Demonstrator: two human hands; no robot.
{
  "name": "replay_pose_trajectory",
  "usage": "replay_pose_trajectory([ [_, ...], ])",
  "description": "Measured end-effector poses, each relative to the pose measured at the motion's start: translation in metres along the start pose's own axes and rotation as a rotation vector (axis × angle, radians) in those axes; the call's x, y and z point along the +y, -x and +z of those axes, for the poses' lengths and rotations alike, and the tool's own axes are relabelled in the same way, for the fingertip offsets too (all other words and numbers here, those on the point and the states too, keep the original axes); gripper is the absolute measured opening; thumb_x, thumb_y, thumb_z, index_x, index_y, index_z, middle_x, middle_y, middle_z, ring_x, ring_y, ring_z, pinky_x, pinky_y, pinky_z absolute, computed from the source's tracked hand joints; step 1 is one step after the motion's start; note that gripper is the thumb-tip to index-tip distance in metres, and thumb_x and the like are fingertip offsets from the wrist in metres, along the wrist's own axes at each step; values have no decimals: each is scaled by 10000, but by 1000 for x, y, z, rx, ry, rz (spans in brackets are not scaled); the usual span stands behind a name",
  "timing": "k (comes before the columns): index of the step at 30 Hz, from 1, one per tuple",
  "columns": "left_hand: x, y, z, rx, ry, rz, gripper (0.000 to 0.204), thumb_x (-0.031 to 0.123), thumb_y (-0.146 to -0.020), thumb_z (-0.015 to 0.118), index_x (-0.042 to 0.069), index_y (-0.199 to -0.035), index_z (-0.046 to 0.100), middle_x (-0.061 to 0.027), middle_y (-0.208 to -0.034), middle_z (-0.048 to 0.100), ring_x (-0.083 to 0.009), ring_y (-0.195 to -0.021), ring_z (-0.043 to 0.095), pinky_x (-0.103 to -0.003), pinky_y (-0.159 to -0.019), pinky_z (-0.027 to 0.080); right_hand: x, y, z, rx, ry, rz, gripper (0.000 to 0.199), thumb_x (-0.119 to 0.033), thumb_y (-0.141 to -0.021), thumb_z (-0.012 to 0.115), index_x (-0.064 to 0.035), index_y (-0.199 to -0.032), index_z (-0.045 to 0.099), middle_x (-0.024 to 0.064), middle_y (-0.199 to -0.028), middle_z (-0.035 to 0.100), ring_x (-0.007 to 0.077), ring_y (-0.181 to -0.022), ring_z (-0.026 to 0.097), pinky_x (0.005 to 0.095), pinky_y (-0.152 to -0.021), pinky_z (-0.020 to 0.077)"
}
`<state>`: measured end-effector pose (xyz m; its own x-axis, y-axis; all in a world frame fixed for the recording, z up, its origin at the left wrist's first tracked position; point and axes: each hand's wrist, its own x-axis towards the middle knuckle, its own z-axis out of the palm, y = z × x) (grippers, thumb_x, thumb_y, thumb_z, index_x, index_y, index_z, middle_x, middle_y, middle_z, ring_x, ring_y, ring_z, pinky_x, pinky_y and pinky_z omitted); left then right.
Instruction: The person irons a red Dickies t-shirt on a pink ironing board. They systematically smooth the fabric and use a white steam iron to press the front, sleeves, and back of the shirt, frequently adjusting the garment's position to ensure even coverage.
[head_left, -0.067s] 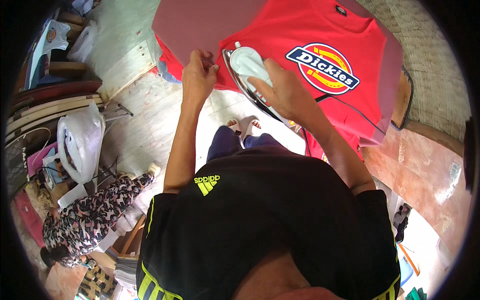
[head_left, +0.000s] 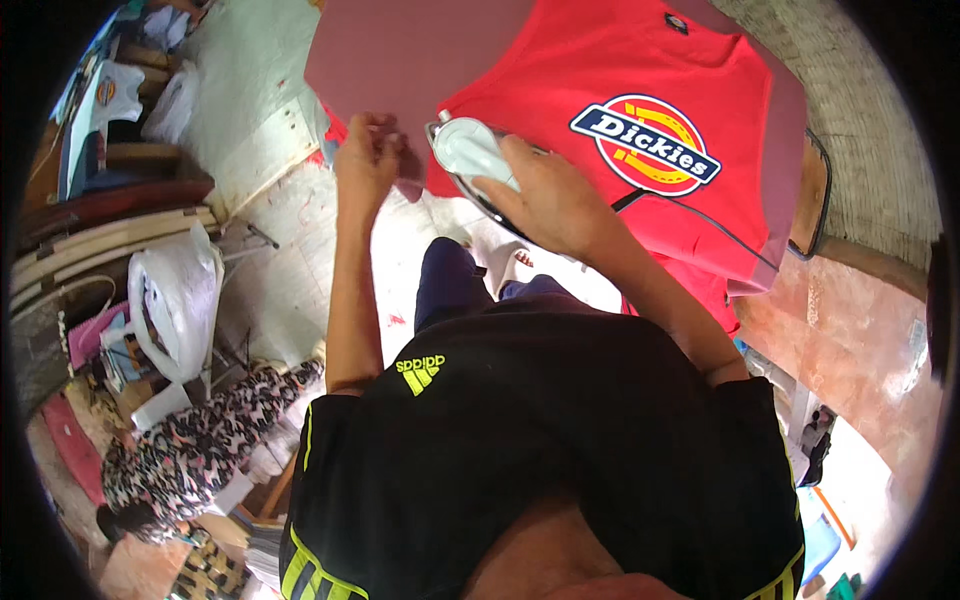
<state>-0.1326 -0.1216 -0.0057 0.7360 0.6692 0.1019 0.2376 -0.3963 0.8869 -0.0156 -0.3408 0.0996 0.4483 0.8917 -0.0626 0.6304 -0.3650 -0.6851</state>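
Observation:
My right hand point(head_left: 550, 200) is wrapped round the handle of a pale grey-white clothes iron point(head_left: 470, 150). The iron rests at the near edge of a red sleeveless shirt point(head_left: 540, 110), which has a round yellow, red and dark blue badge print point(head_left: 655, 150). The shirt lies spread over a mauve ironing board point(head_left: 400, 60). To the left of the iron, my left hand point(head_left: 366, 165) hovers by the board's near edge with its fingers loosely bent and apart, slightly blurred. I see nothing in it. The iron's soleplate is mostly hidden.
A black cord point(head_left: 715, 230) trails across the shirt to the right. A wire loop point(head_left: 822, 190) sticks out at the board's right end. On the left floor stand a clear plastic bag point(head_left: 180, 300) and stacked boards point(head_left: 120, 235). A person in patterned clothes point(head_left: 200, 435) is at lower left.
My left hand has moved left and a little nearer to me, away from the shirt's edge. The iron has shifted slightly left and nearer to me, still in my right hand.

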Motion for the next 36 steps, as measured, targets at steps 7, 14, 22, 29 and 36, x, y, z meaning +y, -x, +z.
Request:
replay_pose_trajectory([
  [7,40,-126,15,-56,-156,331,292,235,-939,668,8,-1123,661,-126,-971,714,-177,-837,669,-288,-752,525,-5,-4,-5,-18,-50,74,456,-335,-927,608,-11,-1226,489,299,-912,662,470,-886,652,548,-796,501],
  [14,56,-264,150,-62,-178,823,415,406,-888,694,61,-1118,686,-122,-1001,683,-270,-986,644,-412,-825,522,-23,10,-1,42,39,336,358,-341,-887,674,-67,-1092,566,234,-856,678,402,-844,676,497,-746,523],
  [22,66,-307,195,-61,-135,990,395,330,-837,708,-4,-1040,654,-199,-1007,609,-397,-974,577,-482,-843,477,-51,42,56,368,-117,545,400,-314,-879,729,-11,-1015,505,241,-786,648,428,-741,670,474,-584,516],
  [29,68,-321,190,-247,-240,872,364,350,-886,656,46,-1086,655,-185,-1138,610,-386,-1061,579,-484,-860,475,-80,34,46,626,-418,934,291,-222,-953,619,15,-1099,532,208,-805,677,313,-783,714,413,-682,519],
  [36,74,-354,208,-470,-287,877,510,571,-855,641,106,-1052,708,-114,-934,714,-303,-912,665,-404,-792,506,-105,-38,16,749,-350,810,274,-183,-949,590,33,-1098,512,234,-738,638,373,-697,681,443,-623,488],
])
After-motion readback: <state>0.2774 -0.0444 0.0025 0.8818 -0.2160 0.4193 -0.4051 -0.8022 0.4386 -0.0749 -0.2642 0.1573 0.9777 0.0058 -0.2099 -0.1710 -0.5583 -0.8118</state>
